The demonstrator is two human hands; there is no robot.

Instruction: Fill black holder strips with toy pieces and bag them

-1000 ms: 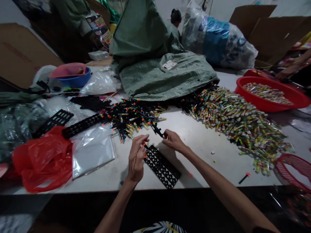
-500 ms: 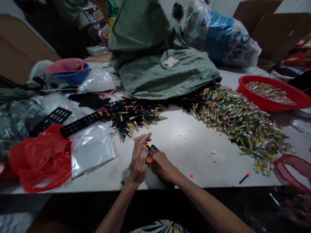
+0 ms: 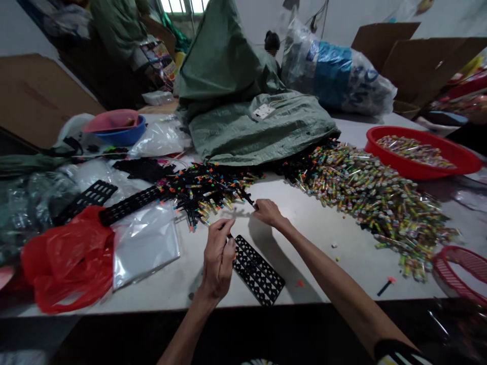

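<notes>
Over the white worktable (image 3: 319,258), left hand (image 3: 218,261) pinches a dark stem (image 3: 229,236), right hand (image 3: 268,213) a black piece (image 3: 248,197).

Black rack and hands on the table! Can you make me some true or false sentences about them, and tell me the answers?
1. The black perforated rack lies flat on the white table. True.
2. The left hand is empty. False: it pinches a thin dark stick.
3. The right hand touches the red basin. False: it is at the edge of the pile of black sticks with coloured tips.
4. The red basin holds small striped tubes. True.
5. The bag at the table's left side is blue. False: it is a red plastic bag.
</notes>
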